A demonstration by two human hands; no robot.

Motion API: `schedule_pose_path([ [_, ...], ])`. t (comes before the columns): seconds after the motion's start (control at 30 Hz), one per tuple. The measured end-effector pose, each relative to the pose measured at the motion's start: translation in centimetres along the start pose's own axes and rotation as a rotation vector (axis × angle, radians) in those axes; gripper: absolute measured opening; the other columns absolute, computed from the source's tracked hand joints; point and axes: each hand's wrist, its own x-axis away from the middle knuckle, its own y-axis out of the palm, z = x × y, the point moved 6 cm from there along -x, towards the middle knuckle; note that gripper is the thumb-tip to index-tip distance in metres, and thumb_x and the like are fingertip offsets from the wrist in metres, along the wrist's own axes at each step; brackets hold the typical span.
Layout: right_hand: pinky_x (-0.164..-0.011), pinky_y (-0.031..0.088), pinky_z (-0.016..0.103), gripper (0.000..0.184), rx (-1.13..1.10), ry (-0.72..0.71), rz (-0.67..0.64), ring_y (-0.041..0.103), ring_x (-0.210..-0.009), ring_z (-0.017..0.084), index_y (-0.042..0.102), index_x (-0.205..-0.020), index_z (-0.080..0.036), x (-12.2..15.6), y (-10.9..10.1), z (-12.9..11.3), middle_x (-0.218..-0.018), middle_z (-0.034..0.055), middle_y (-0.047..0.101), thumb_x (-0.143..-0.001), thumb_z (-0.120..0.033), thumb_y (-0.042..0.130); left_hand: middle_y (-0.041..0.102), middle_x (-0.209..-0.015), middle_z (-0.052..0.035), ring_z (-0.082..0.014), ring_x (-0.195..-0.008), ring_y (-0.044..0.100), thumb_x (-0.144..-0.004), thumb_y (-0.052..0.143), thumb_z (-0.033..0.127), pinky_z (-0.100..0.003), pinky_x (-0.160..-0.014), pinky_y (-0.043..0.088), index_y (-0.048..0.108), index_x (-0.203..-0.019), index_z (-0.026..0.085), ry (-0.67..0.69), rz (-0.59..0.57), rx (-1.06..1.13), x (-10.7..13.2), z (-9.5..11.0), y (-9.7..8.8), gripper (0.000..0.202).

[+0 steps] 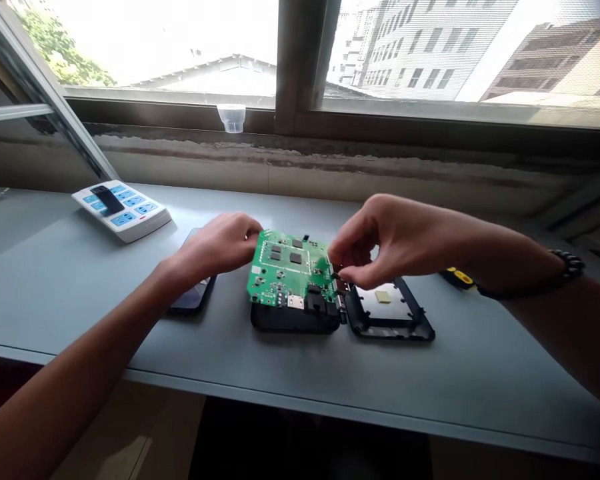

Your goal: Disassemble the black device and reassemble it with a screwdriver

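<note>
A green circuit board is tilted above a black plastic case on the table. My left hand grips the board at its far left corner, its fingertips partly hidden behind the edge. On the opposite side my right hand pinches the board's right edge near the connectors between thumb and fingers. Just right of the case lies a black cover with a metal plate and a small yellowish pad inside it. A dark phone rests partly beneath my left hand.
A white power strip with blue sockets stands at the back left, a small black object on top. A yellow and black tool lies beyond my right wrist. On the window ledge sits a clear plastic cup. The grey table's front edge runs below.
</note>
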Motion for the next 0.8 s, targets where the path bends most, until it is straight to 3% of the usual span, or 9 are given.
schedule_pose_path([
  [0.1, -0.045, 0.027, 0.021, 0.017, -0.004, 0.042, -0.025, 0.038, -0.053, 0.005, 0.065, -0.065, -0.014, -0.6, 0.7, 0.9, -0.057, -0.0033, 0.043, -0.079, -0.024, 0.063, 0.077, -0.080, -0.0095, -0.0209, -0.068, 0.065, -0.086, 0.051, 0.028, -0.033, -0.065, 0.047, 0.080, -0.098, 0.015, -0.066, 0.150, 0.008, -0.5, -0.9, -0.5, 0.034],
  [0.23, -0.044, 0.027, 0.021, 0.015, 0.027, 0.033, -0.054, 0.037, -0.051, 0.005, 0.066, -0.064, -0.015, -1.2, 1.3, 0.6, -0.055, -0.0044, 0.043, -0.076, -0.023, 0.063, 0.079, -0.095, -0.0094, -0.0204, -0.083, 0.071, -0.088, 0.053, 0.031, -0.033, -0.076, 0.053, 0.079, -0.101, 0.014, 0.058, 0.248, 0.203, -1.2, -0.8, -0.8, 0.034],
  [0.4, -0.045, 0.030, 0.021, 0.012, 0.133, 0.009, -0.047, 0.042, -0.051, 0.006, 0.066, -0.063, -0.016, -1.1, 1.7, 0.4, -0.054, -0.0051, 0.049, -0.074, -0.019, 0.062, 0.080, -0.097, -0.0077, -0.0193, -0.085, 0.072, -0.089, 0.053, 0.032, -0.032, -0.080, 0.054, 0.079, -0.101, 0.015, 0.249, 0.271, 0.195, -2.2, 1.2, -0.3, 0.033],
  [0.5, -0.046, 0.031, 0.022, 0.012, 0.164, -0.001, -0.031, 0.043, -0.051, 0.005, 0.069, -0.066, -0.017, -1.1, 1.6, 0.6, -0.055, -0.0049, 0.052, -0.074, -0.020, 0.062, 0.080, -0.097, -0.0062, -0.0189, -0.086, 0.072, -0.093, 0.049, 0.032, -0.028, -0.071, 0.051, 0.078, -0.100, 0.016, 0.365, 0.290, 0.111, -2.0, 2.5, -0.2, 0.034],
  [0.7, -0.047, 0.032, 0.022, 0.015, 0.207, 0.006, -0.013, 0.039, -0.051, 0.005, 0.066, -0.062, -0.018, -1.2, 1.3, 1.1, -0.055, -0.0044, 0.047, -0.076, -0.023, 0.064, 0.079, -0.096, -0.0055, -0.0174, -0.078, 0.071, -0.098, 0.049, 0.036, -0.029, -0.072, 0.052, 0.076, -0.100, 0.018, 0.514, 0.298, -0.034, 0.2, 2.5, -0.5, 0.033],
  [0.8, -0.046, 0.030, 0.023, 0.017, 0.220, 0.009, -0.007, 0.036, -0.051, 0.005, 0.063, -0.060, -0.018, -1.4, 1.5, 1.2, -0.055, -0.0044, 0.044, -0.076, -0.023, 0.064, 0.078, -0.099, -0.0057, -0.0194, -0.083, 0.073, -0.099, 0.050, 0.040, -0.031, -0.076, 0.054, 0.075, -0.104, 0.018, 0.558, 0.270, -0.085, 0.9, 2.5, -0.7, 0.034],
])
